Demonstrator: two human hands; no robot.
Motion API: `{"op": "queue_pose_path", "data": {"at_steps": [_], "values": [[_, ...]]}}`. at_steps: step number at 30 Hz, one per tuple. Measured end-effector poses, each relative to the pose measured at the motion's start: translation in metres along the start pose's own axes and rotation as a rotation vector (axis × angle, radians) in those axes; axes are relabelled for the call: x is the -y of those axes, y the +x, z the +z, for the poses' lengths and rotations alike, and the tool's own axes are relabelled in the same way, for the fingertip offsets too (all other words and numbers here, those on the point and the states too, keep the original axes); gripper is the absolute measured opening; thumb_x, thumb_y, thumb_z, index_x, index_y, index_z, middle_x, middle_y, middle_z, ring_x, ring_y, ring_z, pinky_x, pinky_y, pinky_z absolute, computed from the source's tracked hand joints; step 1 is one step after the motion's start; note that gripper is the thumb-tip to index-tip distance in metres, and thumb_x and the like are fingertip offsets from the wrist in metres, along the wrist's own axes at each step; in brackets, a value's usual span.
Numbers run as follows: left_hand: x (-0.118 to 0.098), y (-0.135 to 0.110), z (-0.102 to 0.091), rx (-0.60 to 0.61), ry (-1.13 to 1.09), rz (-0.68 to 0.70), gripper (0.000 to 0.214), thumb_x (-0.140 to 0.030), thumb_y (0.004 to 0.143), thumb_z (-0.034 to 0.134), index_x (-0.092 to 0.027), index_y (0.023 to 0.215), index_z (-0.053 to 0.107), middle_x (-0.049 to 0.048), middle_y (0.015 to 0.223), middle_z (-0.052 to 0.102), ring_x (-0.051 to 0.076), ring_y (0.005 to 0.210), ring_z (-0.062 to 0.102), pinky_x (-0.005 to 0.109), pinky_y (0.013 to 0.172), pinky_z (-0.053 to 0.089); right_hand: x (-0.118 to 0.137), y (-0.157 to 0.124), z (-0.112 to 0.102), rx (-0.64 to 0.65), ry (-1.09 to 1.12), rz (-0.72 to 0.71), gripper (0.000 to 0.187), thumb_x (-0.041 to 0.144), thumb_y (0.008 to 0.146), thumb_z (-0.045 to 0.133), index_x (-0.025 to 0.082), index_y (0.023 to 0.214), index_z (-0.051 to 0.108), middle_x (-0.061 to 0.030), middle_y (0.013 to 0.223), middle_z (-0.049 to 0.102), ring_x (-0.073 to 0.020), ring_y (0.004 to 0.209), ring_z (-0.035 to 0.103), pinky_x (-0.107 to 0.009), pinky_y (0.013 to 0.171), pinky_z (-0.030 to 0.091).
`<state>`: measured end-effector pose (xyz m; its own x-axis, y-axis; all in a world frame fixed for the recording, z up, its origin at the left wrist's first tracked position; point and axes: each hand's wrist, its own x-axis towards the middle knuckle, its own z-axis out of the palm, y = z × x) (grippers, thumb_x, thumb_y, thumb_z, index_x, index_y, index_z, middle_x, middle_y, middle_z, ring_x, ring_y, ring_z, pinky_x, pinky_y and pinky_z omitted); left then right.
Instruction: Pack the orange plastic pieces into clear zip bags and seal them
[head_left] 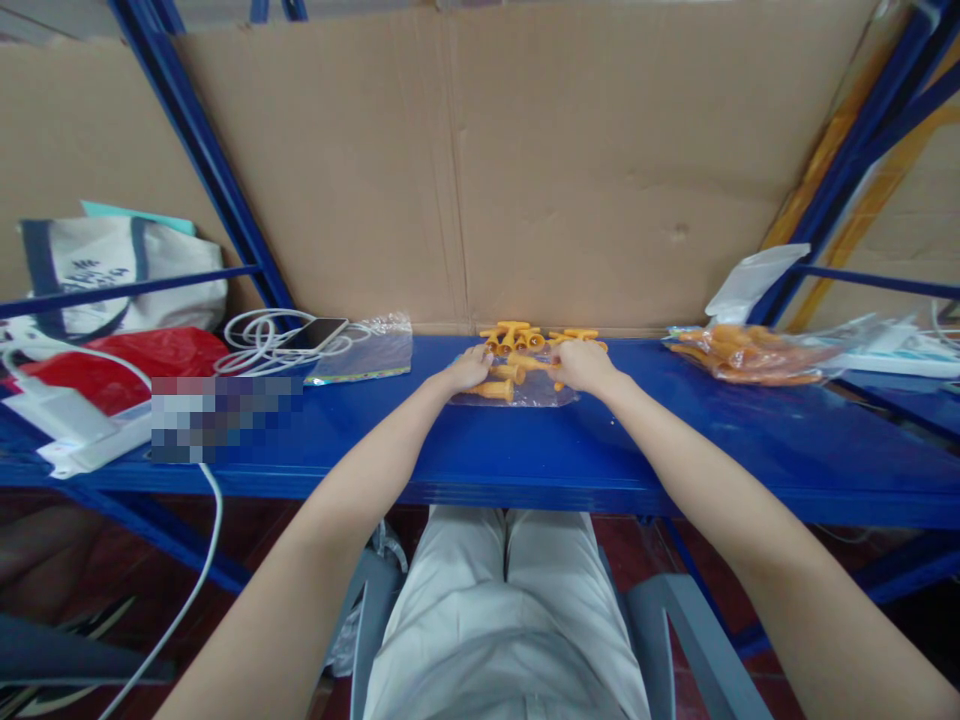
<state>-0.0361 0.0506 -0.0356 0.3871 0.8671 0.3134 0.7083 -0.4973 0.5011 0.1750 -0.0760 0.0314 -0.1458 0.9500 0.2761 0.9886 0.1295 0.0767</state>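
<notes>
A clear plastic bag (536,396) lies on the blue shelf in front of me, with yellow flared plastic pieces (498,390) on or in it; which of the two I cannot tell. My left hand (471,369) is closed at the bag's left edge, its fingertips close to the pieces. On the other side, my right hand (583,366) is closed, and a yellow plastic piece (537,364) points left from its fingers. Behind both hands, several more yellow pieces (517,336) lie in a heap against the cardboard, some with round hollow ends facing me.
A filled bag of orange pieces (739,355) lies to the right. On the left are a flat clear bag (367,350), a phone (319,334), a coiled white cable (259,340), a power strip (97,440) and a red bag (142,365). Cardboard (562,180) walls off the back.
</notes>
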Motion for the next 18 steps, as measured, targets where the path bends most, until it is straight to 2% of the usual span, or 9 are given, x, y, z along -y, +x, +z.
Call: {"op": "queue_pose_path", "data": {"at_steps": [3, 8, 10, 12, 15, 18], "values": [[-0.010, -0.003, -0.002, -0.013, -0.020, -0.077, 0.042, -0.031, 0.095, 0.039, -0.015, 0.129, 0.056, 0.0177, 0.138, 0.060, 0.027, 0.132, 0.051, 0.040, 0.110, 0.038, 0.005, 0.002, 0.008, -0.025, 0.051, -0.018, 0.027, 0.016, 0.087, 0.054, 0.012, 0.101, 0.076, -0.0191, 0.109, 0.073, -0.0301, 0.107, 0.069, -0.036, 0.089, 0.052], [-0.019, -0.007, -0.009, -0.039, -0.110, -0.091, 0.037, -0.032, 0.095, 0.042, -0.014, 0.123, 0.058, 0.0170, 0.131, 0.063, 0.025, 0.126, 0.055, 0.036, 0.105, 0.043, 0.007, 0.015, 0.027, -0.146, 0.393, -0.083, 0.029, 0.010, 0.082, 0.057, 0.014, 0.107, 0.073, -0.0146, 0.116, 0.070, -0.0251, 0.110, 0.066, -0.035, 0.095, 0.051], [-0.019, -0.008, -0.011, -0.052, -0.139, -0.107, 0.033, -0.034, 0.095, 0.044, -0.015, 0.117, 0.059, 0.0156, 0.126, 0.065, 0.025, 0.121, 0.058, 0.035, 0.101, 0.045, 0.004, 0.022, 0.036, -0.211, 0.503, -0.051, 0.037, 0.005, 0.077, 0.059, 0.012, 0.112, 0.069, -0.0155, 0.118, 0.067, -0.0229, 0.104, 0.066, -0.034, 0.092, 0.052], [-0.019, -0.008, -0.013, -0.055, -0.156, -0.140, 0.028, -0.034, 0.095, 0.044, -0.017, 0.110, 0.059, 0.0137, 0.119, 0.067, 0.025, 0.115, 0.060, 0.035, 0.097, 0.047, -0.001, 0.027, 0.043, -0.235, 0.587, 0.039, 0.038, 0.004, 0.075, 0.060, 0.010, 0.112, 0.066, -0.0156, 0.116, 0.066, -0.0206, 0.095, 0.067, -0.033, 0.085, 0.054], [-0.020, -0.008, -0.014, -0.045, -0.197, -0.172, 0.022, -0.031, 0.096, 0.040, -0.018, 0.100, 0.058, 0.0108, 0.108, 0.068, 0.025, 0.107, 0.061, 0.036, 0.092, 0.048, -0.010, 0.034, 0.051, -0.181, 0.684, 0.113, 0.020, 0.009, 0.076, 0.063, 0.012, 0.096, 0.066, -0.0093, 0.098, 0.070, -0.0179, 0.085, 0.066, -0.031, 0.079, 0.055], [-0.021, -0.009, -0.012, -0.080, -0.231, -0.189, 0.021, -0.026, 0.095, 0.037, -0.019, 0.092, 0.056, 0.0082, 0.096, 0.067, 0.025, 0.103, 0.061, 0.038, 0.091, 0.048, -0.019, 0.038, 0.057, -0.145, 0.737, 0.043, 0.005, 0.010, 0.076, 0.064, 0.014, 0.078, 0.066, -0.0046, 0.083, 0.070, -0.0172, 0.080, 0.067, -0.031, 0.079, 0.055]]}}
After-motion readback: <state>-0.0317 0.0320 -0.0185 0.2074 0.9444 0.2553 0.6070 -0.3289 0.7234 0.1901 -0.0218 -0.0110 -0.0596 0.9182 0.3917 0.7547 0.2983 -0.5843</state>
